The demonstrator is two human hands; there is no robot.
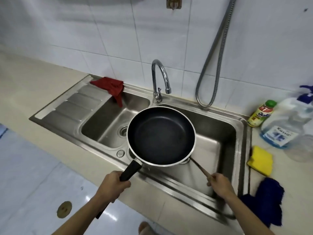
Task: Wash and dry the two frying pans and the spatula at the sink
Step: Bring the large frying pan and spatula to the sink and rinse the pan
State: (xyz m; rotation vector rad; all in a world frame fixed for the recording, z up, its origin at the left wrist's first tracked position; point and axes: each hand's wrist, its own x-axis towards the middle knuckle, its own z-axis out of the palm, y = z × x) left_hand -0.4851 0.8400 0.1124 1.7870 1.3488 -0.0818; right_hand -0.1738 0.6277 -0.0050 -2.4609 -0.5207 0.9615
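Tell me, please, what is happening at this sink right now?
A person stands at a steel double sink. The left hand grips the black handle of a dark frying pan, held over the basins. The right hand holds a wooden handle running under the pan, likely the spatula. The faucet shows no water running.

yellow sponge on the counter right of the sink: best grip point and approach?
Take the yellow sponge across its two long side faces, coming from above. It lies flat on the counter with its broad face up, apart from the blue cloth nearer the person, so the sides look free. The right hand, which grips a wooden handle, is closer.
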